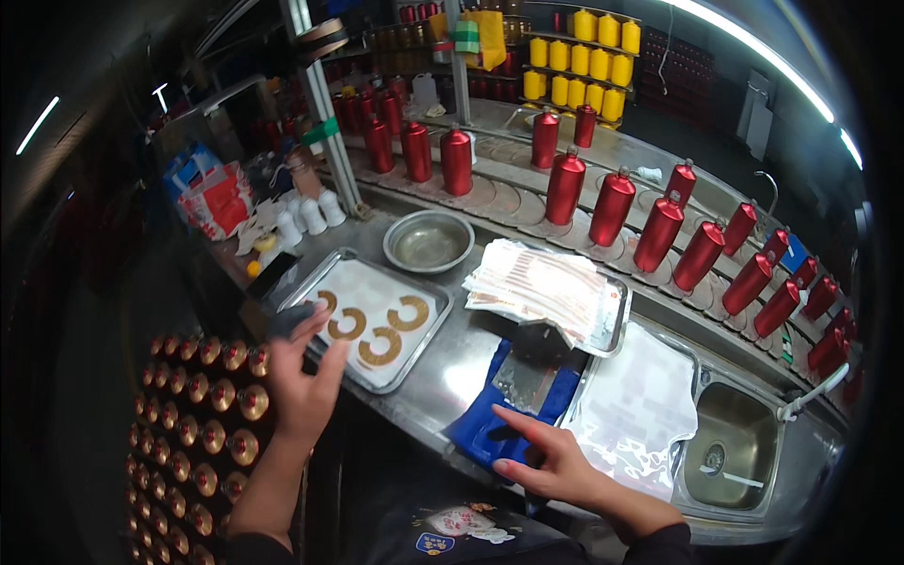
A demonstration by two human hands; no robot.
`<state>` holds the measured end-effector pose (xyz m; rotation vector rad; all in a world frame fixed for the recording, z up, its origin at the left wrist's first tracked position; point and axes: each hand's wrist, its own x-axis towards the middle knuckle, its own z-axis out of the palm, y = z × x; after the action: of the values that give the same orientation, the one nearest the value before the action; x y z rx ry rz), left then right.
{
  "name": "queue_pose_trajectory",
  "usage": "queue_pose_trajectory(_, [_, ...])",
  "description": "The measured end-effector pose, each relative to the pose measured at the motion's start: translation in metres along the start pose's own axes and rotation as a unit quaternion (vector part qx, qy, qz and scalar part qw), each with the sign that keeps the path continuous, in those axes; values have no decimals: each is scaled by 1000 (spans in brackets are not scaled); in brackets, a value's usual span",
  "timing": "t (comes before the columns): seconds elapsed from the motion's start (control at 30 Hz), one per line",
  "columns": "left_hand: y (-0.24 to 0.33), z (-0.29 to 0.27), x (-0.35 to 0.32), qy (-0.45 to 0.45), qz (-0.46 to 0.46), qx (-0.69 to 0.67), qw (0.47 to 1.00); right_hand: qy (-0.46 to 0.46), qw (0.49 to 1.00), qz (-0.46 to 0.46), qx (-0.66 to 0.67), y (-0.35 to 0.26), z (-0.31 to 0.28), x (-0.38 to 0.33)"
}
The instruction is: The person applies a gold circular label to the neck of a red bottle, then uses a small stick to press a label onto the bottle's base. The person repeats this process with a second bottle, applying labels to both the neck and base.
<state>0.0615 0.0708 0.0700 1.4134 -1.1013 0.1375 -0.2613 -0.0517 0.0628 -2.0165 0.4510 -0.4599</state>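
While the left hand hovers open at the near edge of the metal tray, four gold C-shaped labels lie on its white sheet. Right of the tray, the right hand rests open, fingers spread, on a blue cloth. Beyond the tray sit a steel bowl, a stack of striped labels and red bottles.

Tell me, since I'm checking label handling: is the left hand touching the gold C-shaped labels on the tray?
Cannot tell. In the head view the left hand overlaps the near edge of the tray, close to the gold C-shaped labels, but neither contact nor gap shows plainly.
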Motion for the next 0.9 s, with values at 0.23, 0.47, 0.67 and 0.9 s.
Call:
queue_pose_trajectory(0.23, [-146, 276, 324, -50, 43, 156, 986, 423, 876, 180, 144, 82, -3, -61])
queue_pose_trajectory(0.47, [-231, 377, 406, -1, 67, 203, 977, 550, 778, 265, 149, 99, 27, -79])
queue_pose_trajectory(0.67, [-166, 289, 327, -42, -56, -164, 984, 491, 822, 232, 172, 88, 17, -47])
queue_pose_trajectory(0.9, [-124, 141, 208, -135, -408, -535, 727, 312, 916, 189, 165, 46, 12, 38])
